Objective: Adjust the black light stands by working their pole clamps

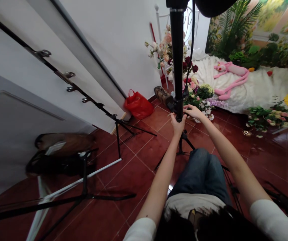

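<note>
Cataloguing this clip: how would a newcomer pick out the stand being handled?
Find the white draped cloth at upper right. Left of it, a thick black stand rises upright. Unlike the thinner, clip-bearing pole farther left, both hands are at this one.
</note>
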Demonstrator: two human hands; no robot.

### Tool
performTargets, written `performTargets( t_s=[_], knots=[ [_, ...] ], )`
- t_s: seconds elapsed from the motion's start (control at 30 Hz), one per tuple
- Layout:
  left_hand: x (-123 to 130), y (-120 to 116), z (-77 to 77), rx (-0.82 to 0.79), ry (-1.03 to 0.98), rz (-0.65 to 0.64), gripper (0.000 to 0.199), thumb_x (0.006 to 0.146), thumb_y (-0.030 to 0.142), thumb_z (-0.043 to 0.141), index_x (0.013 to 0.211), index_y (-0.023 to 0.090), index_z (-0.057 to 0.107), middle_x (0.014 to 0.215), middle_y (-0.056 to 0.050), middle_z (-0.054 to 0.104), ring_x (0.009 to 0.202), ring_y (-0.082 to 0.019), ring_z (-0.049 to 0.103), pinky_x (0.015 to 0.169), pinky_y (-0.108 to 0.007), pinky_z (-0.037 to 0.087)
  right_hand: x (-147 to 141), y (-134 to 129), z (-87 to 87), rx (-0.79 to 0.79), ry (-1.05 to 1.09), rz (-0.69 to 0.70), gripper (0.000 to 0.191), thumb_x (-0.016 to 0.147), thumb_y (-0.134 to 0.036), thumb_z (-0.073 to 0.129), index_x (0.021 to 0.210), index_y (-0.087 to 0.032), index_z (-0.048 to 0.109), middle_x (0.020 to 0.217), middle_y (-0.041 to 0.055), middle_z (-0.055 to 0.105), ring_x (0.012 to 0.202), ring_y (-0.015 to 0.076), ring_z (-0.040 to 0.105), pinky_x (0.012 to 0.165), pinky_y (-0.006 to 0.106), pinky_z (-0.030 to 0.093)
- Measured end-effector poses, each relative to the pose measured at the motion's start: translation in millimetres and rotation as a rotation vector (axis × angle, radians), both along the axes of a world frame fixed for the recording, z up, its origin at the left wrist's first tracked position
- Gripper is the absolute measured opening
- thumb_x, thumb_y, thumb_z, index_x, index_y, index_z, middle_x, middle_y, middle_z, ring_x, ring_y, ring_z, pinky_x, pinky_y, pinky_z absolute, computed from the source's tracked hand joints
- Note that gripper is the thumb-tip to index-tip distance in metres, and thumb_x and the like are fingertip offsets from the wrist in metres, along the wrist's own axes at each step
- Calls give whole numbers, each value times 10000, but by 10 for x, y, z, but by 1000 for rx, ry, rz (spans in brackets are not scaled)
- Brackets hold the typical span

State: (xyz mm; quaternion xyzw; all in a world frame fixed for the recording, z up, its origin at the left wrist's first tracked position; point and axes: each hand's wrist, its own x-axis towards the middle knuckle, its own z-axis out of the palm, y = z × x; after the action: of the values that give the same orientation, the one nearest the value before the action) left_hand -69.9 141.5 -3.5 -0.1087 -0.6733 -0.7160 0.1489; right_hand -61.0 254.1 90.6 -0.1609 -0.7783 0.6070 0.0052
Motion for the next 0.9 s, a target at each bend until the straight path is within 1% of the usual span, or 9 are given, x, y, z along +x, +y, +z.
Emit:
performTargets(
  t_s=[0.1, 0.23, 0.3, 0.4, 0.47, 0.57, 0.7, 0.8, 0.9],
  knots=[
    [1, 0, 9, -2, 0, 2, 614, 712, 637, 736, 1080, 192, 526, 936, -73, 682, 860, -185, 677, 776, -311, 529, -61, -23, 25, -12, -125, -6, 126, 789, -168, 744, 774, -164, 619, 435, -67, 466, 355, 70, 359, 359, 192, 215],
    [12, -4, 34, 2, 2, 5, 609, 723, 650, 718, 1076, 193, 525, 894, -64, 684, 811, -185, 679, 748, -312, 532, 33, 34, -130, -109, 33, 5, 259, 813, -316, 756, 689, -158, 593, 484, -59, 474, 404, 43, 365, 384, 158, 270],
    [13, -3, 44, -1, 16, 14, 609, 729, 658, 708, 1073, 189, 525, 898, -73, 689, 818, -190, 684, 754, -318, 535, 132, 84, -275, -153, 135, 31, 283, 848, -432, 706, 797, -159, 652, 592, -35, 561, 474, 51, 433, 429, 141, 342],
    [6, 3, 46, -9, 31, 25, 602, 740, 672, 688, 1070, 197, 521, 936, -91, 694, 852, -196, 687, 770, -323, 536, 263, 103, -519, -161, 232, 102, 392, 900, -531, 597, 1105, -209, 684, 949, 20, 705, 699, 78, 595, 585, 145, 480],
    [3, 10, 44, -3, 31, 34, 599, 746, 689, 669, 1066, 208, 511, 935, -88, 689, 850, -195, 686, 763, -320, 533, 307, 51, -664, -159, 248, 119, 452, 948, -556, 498, 1252, -247, 624, 1139, 39, 697, 877, 102, 649, 727, 189, 536],
    [8, 19, 45, 3, 25, 48, 594, 752, 703, 653, 1052, 214, 497, 901, -77, 687, 811, -191, 686, 735, -312, 526, 303, -82, -811, -194, 289, 86, 464, 1009, -543, 351, 1312, -258, 557, 1222, 64, 666, 1044, 131, 650, 887, 277, 543],
    [24, 24, 59, 0, 15, 36, 585, 758, 707, 640, 1033, 219, 474, 869, -63, 684, 773, -186, 684, 703, -305, 517, 244, -181, -852, -241, 356, 24, 436, 981, -591, 376, 1181, -252, 562, 1169, 58, 645, 1059, 136, 631, 928, 291, 523],
    [25, 27, 61, 12, 27, 60, 569, 756, 707, 637, 990, 224, 448, 841, -51, 668, 767, -183, 674, 709, -306, 508, 207, -180, -782, -238, 387, -60, 449, 884, -664, 514, 921, -218, 553, 943, 21, 613, 894, 123, 604, 829, 232, 515],
    [13, 28, 43, -11, 32, 78, 594, 725, 710, 667, 977, 225, 435, 812, -36, 648, 746, -180, 658, 705, -306, 494, 187, -188, -661, -180, 385, -152, 508, 817, -685, 595, 711, -205, 469, 712, -35, 475, 692, 93, 478, 681, 186, 453]
  ],
)
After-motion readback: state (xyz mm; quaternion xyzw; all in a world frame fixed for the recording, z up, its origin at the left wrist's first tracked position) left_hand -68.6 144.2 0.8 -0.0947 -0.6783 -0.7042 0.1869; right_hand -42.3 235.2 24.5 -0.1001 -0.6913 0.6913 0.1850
